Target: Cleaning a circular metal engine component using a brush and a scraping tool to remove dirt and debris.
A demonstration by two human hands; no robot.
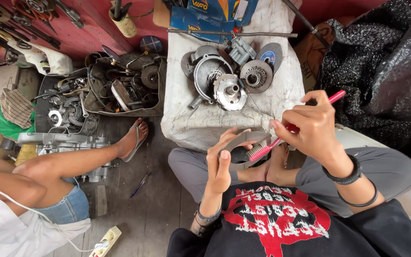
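Note:
My left hand (223,159) grips a curved grey metal part (242,142) in front of my chest. My right hand (311,124) holds a pink toothbrush (286,134), whose bristled head rests against the edge of that part. Just beyond my hands, a white cloth-covered block (281,90) carries several round metal engine parts (224,78), among them a gear-toothed disc (256,76).
Another person's bare legs (67,164) in a sandal stretch in from the left over a wooden floor (139,209). A tray of metal parts and wires (122,88) lies behind them, an engine casing (63,143) beside. Black plastic sheeting (381,71) fills the right.

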